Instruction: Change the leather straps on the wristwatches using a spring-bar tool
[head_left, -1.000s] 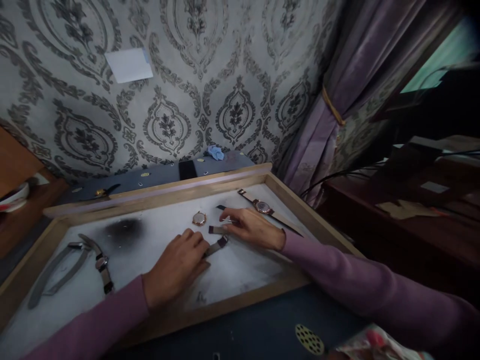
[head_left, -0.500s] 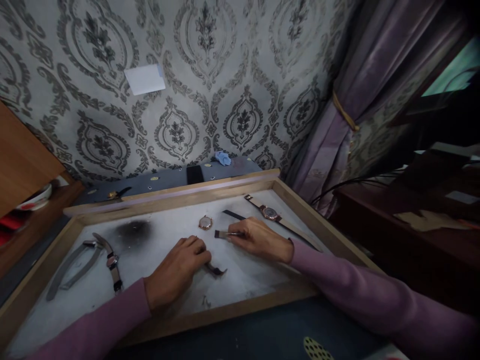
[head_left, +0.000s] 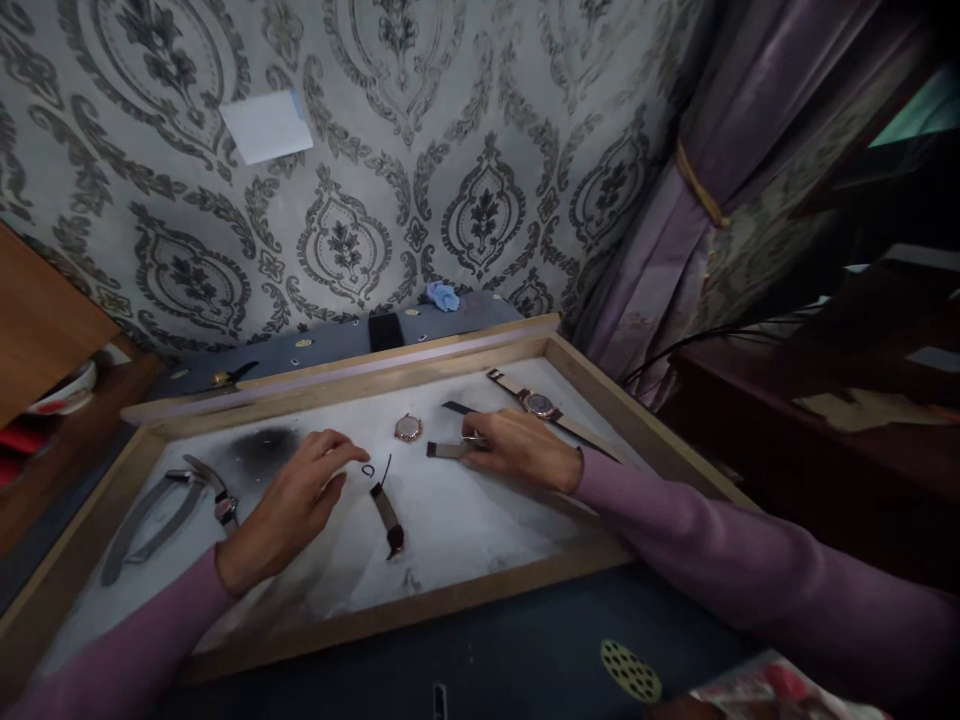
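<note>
My left hand point(head_left: 300, 500) hovers over the left-middle of a wooden-framed tray point(head_left: 480, 590), fingers apart and holding nothing. Just right of its fingertips lie a small dark loop point(head_left: 367, 469) and a short strap piece point(head_left: 387, 518) with a thin dark strand at its upper end. My right hand point(head_left: 521, 448) is closed on a light strap with a dark end point(head_left: 446, 451), which sticks out to the left. A round watch case point(head_left: 409, 428) without straps rests between the hands. Beyond my right hand is a watch point(head_left: 538, 405) with its strap laid out; a dark strip point(head_left: 457, 408) shows behind the fingers.
At the tray's left are a grey looped strap point(head_left: 142, 525) and another watch point(head_left: 225, 508). Behind the tray, a black flat object point(head_left: 385, 332) and a crumpled blue item point(head_left: 443, 296) lie on the patterned cloth. A curtain point(head_left: 652, 260) hangs at the right.
My left hand has let go of the short strap piece and moved left and up, its fingers now apart. My right hand keeps its strap. The camera view has shifted slightly.
</note>
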